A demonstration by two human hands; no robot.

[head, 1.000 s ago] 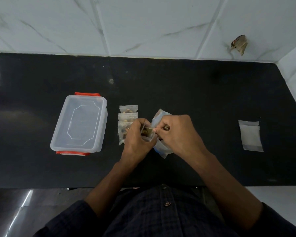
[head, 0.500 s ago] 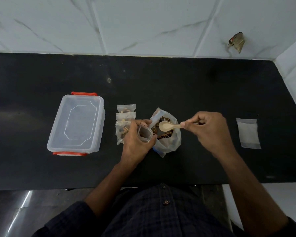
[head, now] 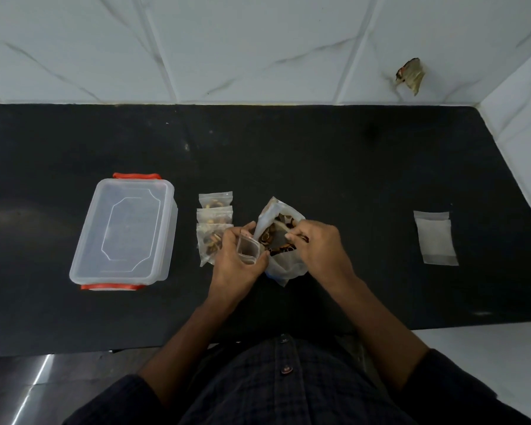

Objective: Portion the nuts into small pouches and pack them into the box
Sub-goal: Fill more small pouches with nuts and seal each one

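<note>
The left hand (head: 238, 259) grips an open pouch (head: 248, 247), mouth up, just left of the nut bag (head: 281, 240), where the right hand (head: 316, 245) pinches a spoon (head: 282, 226) among the nuts, so the scoop travels leftward.

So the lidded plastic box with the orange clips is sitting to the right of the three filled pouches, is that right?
Not quite. The head view shows the plastic box, lid on and orange clips at both ends, sitting to the left of the three filled pouches, not the right.
</note>
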